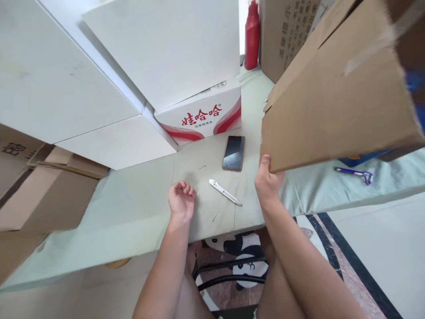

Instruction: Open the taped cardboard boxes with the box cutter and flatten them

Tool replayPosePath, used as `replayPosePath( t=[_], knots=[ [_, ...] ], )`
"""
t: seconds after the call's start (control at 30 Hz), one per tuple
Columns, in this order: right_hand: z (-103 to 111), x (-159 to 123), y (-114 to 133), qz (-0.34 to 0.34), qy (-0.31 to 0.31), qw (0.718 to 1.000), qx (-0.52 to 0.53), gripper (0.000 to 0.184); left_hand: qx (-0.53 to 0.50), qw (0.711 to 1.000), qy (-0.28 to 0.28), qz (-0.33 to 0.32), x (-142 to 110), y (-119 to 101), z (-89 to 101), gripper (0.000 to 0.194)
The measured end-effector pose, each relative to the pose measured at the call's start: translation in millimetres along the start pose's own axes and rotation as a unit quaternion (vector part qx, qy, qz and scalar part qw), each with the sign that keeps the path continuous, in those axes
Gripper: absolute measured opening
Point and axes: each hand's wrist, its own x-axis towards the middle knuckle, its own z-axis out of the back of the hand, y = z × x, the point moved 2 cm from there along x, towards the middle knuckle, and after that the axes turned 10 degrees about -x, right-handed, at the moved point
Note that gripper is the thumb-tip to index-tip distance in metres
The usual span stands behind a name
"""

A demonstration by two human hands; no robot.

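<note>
- The lower left corner of the carton (pixel 328 106) is pinched by the right hand (pixel 269 181); the thumb is laid on the near panel, the fingers are mostly hidden beneath or behind it, so how far they are wrapped cannot be told.
- Nothing is seen in the left hand (pixel 182 199); its fingers are loosely half curled, palm turned up, near the white knife (pixel 226 192).
- The carton is held tilted over the right part of the table (pixel 139 195); blue packaging (pixel 365 157) is partly seen past its lower edge, though whether it lies inside or behind cannot be told.
- The cardboard is judged light and fairly stiff across the panel, softer at slits and edges; a dry, unslippery surface is expected; by one corner it may be swung or bent, so a second hold is best taken on the opposite edge; its load cannot be judged.
- Beyond the knife, the phone (pixel 233 153) is laid flat; the printed box (pixel 202 117) is set behind it, the red bottle (pixel 252 37) farther back.
- A purple tool (pixel 354 175) is left below the carton, to the right.
</note>
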Motion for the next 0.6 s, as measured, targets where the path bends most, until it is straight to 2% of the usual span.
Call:
replayPosePath(
  t=[0.2, 0.33, 0.47, 0.53, 0.6],
  knots=[
    [-6, 19, -6, -0.007, 0.058, 0.998, -0.009, 0.06, 0.093, 0.992, 0.067, -0.054, -10, 2, -1.4, 0.024],
    [-7, 25, -3, 0.025, 0.078, 0.996, -0.019, 0.05, 0.143, 0.981, 0.115, -0.063, -17, 13, -15.0, 0.028],
    [-8, 25, -2, 0.014, 0.118, 0.992, -0.035, 0.048, 0.202, 0.957, 0.193, -0.076, -20, 35, -53.3, 0.029],
    [-9, 25, -4, 0.013, 0.131, 0.99, -0.044, 0.045, 0.264, 0.93, 0.24, -0.089, -23, 48, -83.1, 0.028],
    [-10, 27, -7, 0.03, 0.145, 0.988, -0.053, 0.042, 0.349, 0.884, 0.296, -0.093, -28, 61, -117.0, 0.024]
  ],
)
